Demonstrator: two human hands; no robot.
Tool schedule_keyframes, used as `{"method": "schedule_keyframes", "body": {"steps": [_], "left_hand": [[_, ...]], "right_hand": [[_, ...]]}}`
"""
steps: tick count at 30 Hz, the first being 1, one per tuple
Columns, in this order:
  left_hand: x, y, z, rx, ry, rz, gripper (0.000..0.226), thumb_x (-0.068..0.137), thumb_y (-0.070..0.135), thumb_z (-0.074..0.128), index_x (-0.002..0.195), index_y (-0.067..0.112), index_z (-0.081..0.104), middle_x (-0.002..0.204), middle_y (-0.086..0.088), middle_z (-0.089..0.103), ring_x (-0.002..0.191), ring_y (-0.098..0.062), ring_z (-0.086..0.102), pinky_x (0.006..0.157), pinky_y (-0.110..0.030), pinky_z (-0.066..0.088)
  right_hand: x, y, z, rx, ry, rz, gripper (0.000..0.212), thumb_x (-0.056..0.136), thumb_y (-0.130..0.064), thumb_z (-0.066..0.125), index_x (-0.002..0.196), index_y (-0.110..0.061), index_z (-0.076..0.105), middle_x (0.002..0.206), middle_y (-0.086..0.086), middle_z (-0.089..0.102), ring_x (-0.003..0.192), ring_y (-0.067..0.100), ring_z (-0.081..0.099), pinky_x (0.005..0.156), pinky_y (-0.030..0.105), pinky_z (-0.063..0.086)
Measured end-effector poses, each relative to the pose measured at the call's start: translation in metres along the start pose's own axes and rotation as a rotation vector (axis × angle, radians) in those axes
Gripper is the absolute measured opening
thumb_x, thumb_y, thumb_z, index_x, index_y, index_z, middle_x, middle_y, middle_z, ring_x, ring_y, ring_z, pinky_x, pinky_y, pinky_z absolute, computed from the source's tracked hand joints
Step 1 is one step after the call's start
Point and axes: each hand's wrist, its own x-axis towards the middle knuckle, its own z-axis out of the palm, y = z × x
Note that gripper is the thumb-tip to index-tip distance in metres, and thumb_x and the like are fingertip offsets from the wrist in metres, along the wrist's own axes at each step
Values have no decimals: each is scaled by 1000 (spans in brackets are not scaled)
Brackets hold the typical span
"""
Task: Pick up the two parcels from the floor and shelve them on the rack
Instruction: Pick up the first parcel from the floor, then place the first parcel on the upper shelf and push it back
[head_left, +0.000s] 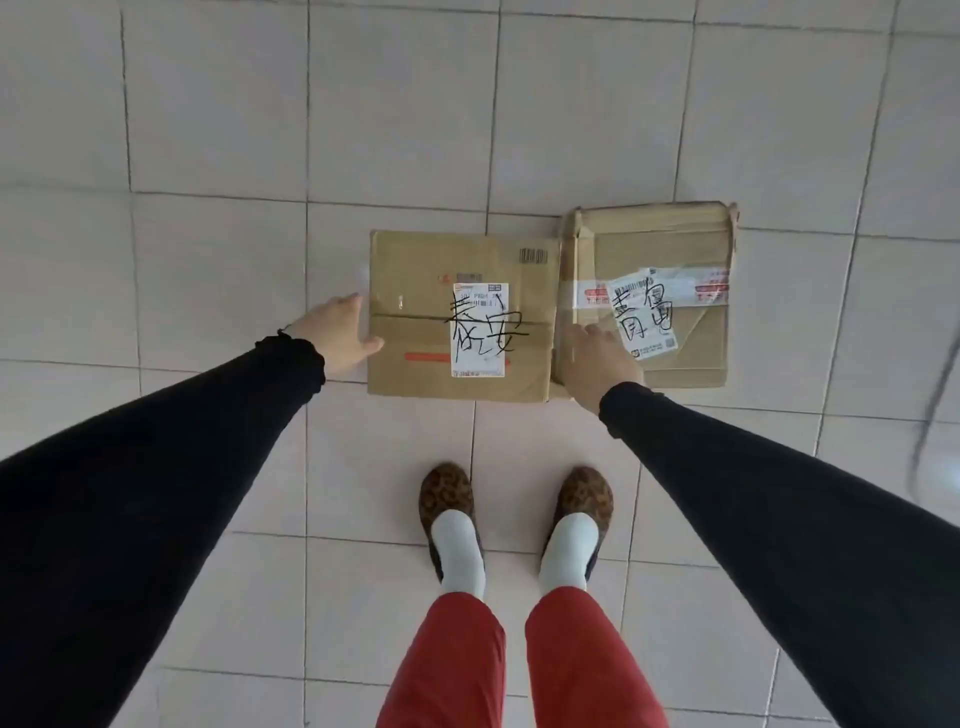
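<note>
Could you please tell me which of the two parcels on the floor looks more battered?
The right-hand parcel: its edges are crumpled and heavily taped, while the left-hand parcel lies flatter and neater.

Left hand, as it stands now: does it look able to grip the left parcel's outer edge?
Probably yes. The left hand is open right at the left parcel's outer edge, with only bare floor beside it. The right hand sits at the seam with the right parcel, clear of that side.

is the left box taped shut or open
Shut: the left box lies flat, flaps closed, with clear tape and a label across the seam.
</note>
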Motion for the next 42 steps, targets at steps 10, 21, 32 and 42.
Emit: {"method": "schedule_keyframes", "body": {"steps": [10,21,32,42], "left_hand": [[19,14,19,-524,66,-100,82,91,48,68,150,6,29,134,-8,56,116,-31,59,90,-35,45],[-182,82,-181,-839,354,160,52,95,38,67,142,24,48,137,0,57,117,-18,58,93,-28,47],[-480,173,-510,-1121,459,601,83,92,57,64,162,39,23,160,18,38,146,-8,37,117,-32,27],[-633,223,-700,-1266,276,945,64,79,74,68,130,36,70,131,-1,74,127,-26,65,111,-55,45]], "right_hand": [[23,-3,39,179,-32,43,44,90,2,43,131,-12,45,123,13,55,112,37,51,88,46,50],[-127,-22,-207,436,303,-19,46,90,1,37,124,-21,59,113,-1,57,96,26,57,82,42,53],[-355,-86,-621,672,816,-254,40,93,0,36,120,-16,61,103,0,68,93,20,63,71,23,48],[-490,-111,-857,777,1083,-566,33,98,-10,44,120,-19,66,104,-8,72,91,-1,67,82,24,55]]}}
